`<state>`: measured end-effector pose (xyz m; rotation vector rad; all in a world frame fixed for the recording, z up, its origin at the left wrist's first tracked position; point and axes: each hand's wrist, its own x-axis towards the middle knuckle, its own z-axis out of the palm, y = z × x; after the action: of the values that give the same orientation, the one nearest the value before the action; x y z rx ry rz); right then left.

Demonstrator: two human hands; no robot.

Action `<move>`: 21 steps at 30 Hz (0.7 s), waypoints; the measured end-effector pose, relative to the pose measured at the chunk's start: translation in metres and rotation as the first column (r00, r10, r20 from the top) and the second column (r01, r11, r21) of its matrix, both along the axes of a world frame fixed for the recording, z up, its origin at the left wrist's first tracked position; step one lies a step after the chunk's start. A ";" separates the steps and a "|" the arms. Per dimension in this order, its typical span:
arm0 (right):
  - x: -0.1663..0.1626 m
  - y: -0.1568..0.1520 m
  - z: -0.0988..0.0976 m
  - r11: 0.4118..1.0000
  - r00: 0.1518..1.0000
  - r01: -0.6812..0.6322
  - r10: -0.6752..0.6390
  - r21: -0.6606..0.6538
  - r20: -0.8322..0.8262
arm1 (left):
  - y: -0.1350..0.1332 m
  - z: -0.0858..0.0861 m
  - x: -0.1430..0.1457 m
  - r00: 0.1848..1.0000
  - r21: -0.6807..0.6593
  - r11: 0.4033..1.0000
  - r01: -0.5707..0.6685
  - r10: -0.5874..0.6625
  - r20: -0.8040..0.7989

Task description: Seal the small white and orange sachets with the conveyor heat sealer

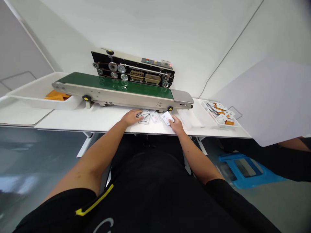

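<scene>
Black shirt [145, 197] nearest in the head view, both forearms [97, 161] reaching forward to the white table [97, 121]. Left hand [132, 117] lying over loose white packets [145, 119], grip not clear. Right hand [176, 124] seemingly pinching one white packet [167, 118], close under the band sealer [121, 94]. More sachets [218, 111] in a tray [233, 126] at right; orange pieces [57, 96] in a white bin [36, 101] at upper left.

glossy film, brushed metal, matt tabletop
the small packets [155, 117] look like shiny plastic film; the sealer housing [109, 95] is brushed metal, the green conveyor belt [114, 83] smooth, slightly glossy rubber, the white tabletop [97, 119] matt.
</scene>
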<state>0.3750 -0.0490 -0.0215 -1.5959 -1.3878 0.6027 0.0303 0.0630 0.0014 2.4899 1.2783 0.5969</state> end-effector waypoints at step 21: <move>-0.001 -0.005 0.003 1.000 0.999 -0.010 0.011 0.020 -0.049 | -0.005 0.007 0.001 0.999 -0.069 0.997 -0.034 0.035 0.005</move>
<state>0.3745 -0.0537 -0.0183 -1.5498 -1.3624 0.6286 0.0312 0.0581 0.0079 2.4132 1.3196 0.5582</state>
